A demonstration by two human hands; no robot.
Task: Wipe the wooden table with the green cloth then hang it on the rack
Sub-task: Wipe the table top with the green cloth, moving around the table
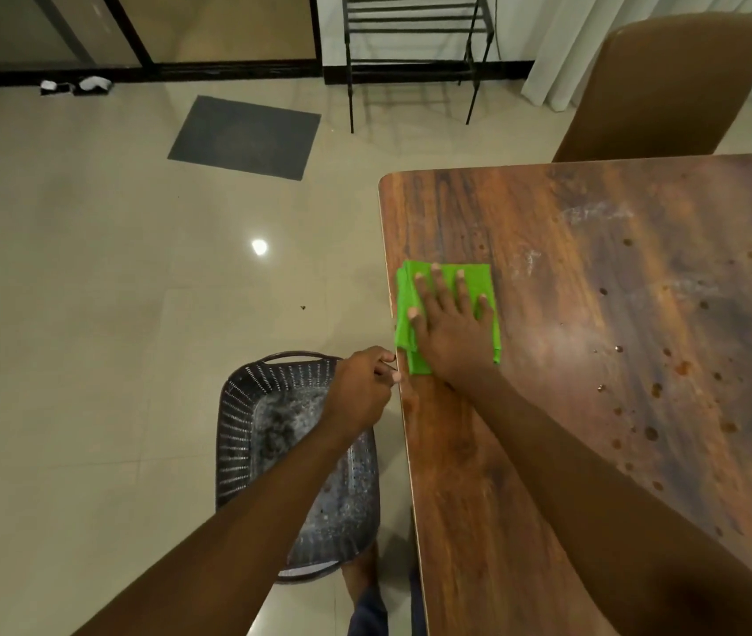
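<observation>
A folded green cloth (475,280) lies flat on the wooden table (594,291), close to its left edge. My right hand (450,323) presses down on the cloth with fingers spread. My left hand (362,390) is curled at the table's left edge, just below the cloth, and I see nothing in it. Spots and pale smears mark the table top to the right. The black metal rack (415,52) stands on the floor at the far wall.
A dark plastic basket (236,433) sits on the tiled floor under my left arm, beside the table. A brown chair (668,89) stands at the table's far side. A grey mat (245,135) lies on the floor to the left of the rack.
</observation>
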